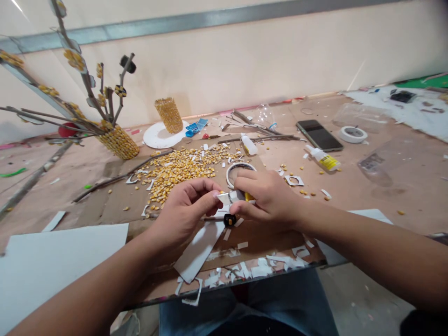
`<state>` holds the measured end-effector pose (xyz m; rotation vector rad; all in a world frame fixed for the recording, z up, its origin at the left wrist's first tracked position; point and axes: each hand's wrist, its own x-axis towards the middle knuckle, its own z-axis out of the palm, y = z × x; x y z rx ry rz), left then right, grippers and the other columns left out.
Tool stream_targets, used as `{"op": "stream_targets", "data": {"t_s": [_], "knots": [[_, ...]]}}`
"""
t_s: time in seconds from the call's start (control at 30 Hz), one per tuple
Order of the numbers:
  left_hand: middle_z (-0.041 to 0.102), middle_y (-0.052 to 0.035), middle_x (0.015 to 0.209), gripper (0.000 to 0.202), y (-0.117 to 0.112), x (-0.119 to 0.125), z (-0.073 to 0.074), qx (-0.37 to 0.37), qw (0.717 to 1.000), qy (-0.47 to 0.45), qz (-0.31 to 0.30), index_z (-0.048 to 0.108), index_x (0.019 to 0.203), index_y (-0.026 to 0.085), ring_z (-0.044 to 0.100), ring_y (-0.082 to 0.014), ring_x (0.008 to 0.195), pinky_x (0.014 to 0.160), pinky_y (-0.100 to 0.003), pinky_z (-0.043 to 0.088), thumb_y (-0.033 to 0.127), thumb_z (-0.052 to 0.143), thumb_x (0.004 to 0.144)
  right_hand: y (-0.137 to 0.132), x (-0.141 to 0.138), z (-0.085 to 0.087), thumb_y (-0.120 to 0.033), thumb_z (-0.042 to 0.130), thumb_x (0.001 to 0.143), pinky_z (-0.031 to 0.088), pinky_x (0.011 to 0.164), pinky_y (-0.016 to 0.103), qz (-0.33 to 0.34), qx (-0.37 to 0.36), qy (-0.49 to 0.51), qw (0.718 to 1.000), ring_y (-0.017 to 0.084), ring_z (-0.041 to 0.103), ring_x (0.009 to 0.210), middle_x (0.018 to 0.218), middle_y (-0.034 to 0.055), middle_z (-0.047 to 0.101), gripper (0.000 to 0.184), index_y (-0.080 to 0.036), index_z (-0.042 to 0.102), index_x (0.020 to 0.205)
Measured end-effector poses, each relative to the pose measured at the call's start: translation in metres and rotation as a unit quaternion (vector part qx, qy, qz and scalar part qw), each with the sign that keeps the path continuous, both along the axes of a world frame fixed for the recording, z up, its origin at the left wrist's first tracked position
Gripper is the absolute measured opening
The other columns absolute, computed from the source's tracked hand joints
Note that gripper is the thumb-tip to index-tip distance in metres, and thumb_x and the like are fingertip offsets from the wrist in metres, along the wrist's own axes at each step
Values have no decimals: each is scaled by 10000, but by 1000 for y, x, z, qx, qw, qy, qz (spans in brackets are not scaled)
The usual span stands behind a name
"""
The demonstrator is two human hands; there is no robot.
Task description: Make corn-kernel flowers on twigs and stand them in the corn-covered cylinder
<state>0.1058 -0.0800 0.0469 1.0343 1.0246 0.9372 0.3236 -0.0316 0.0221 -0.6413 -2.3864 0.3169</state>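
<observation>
My left hand (185, 210) pinches a small white paper piece (224, 198) between thumb and fingers at the middle of the table. My right hand (268, 196) is closed round a small tool with a yellow part (249, 197) and a grey tip, touching that same paper piece. A small black round object (229, 220) lies just below both hands. Behind them spreads a pile of corn kernels (178, 170), and a white ring (240, 168) lies by my right knuckles.
A corn-covered vase with branches (119, 140) stands at left, a corn-covered cup (169, 115) on a white disc behind. Glue bottles (324, 158), a phone (319, 135) and a tape roll (353, 134) lie right. White sheets (59, 261) and paper scraps (259, 268) line the near edge.
</observation>
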Motion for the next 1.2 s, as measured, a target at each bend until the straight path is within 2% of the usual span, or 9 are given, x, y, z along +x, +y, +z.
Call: {"op": "stream_targets", "data": {"t_s": [0.3,0.53,0.67,0.7,0.77,0.9,0.97,1.07,1.2], "knots": [[673,22,733,219,-1,1,0,20,999,8,-32,713,868,172,572,-77,645,613,-164,456,369,796,914,-1,-2,-1,-668,332,1075,249,579,259,19,0,7,1000,134,416,630,723,7,497,638,-171,563,749],[629,23,737,195,-7,-5,-4,19,998,-14,-63,725,859,181,523,-70,632,596,-175,412,351,795,923,-6,-6,2,-715,357,1047,240,573,273,27,4,17,999,130,407,614,722,4,509,644,-180,560,750],[605,15,691,195,-9,-8,-2,62,992,-30,-107,757,854,183,507,-90,649,618,-204,396,362,821,897,15,3,0,-677,311,1076,235,568,284,-66,-77,67,993,119,380,555,612,-35,417,633,-210,439,668],[605,14,683,195,-9,-8,-1,69,992,-35,-102,760,850,183,506,-92,647,618,-207,395,361,830,888,22,6,-1,-678,317,1074,222,562,291,-105,-82,89,987,114,351,532,582,-48,369,633,-219,394,645],[609,14,677,197,-7,-7,0,71,995,-41,-63,756,826,179,503,-88,631,606,-201,394,347,849,866,32,11,-1,-674,401,1055,228,562,292,-126,-67,124,982,111,340,534,581,-56,355,605,-222,394,652],[619,17,661,211,1,-4,2,61,998,-13,-2,737,783,159,508,-77,599,576,-178,400,326,852,842,21,7,4,-417,689,975,333,559,249,-22,-70,193,979,99,429,573,683,-53,509,275,-205,568,848],[635,17,669,195,4,-2,1,70,997,26,12,735,793,160,524,-79,606,577,-175,410,319,826,858,7,0,5,-251,740,922,404,609,237,33,-64,206,976,103,525,638,780,-25,618,125,-202,629,955],[676,10,709,172,5,1,0,90,992,91,25,734,811,166,557,-91,626,582,-183,429,315,806,858,-5,-5,5,-146,768,871,456,694,238,46,-59,208,975,116,601,729,861,14,691,164,-187,669,996],[681,9,717,168,7,4,0,109,979,156,69,721,793,170,566,-109,632,587,-208,440,319,785,837,-2,-1,3,-231,781,894,355,585,222,69,-54,148,985,84,504,599,695,-34,611,209,-185,604,794]]}}
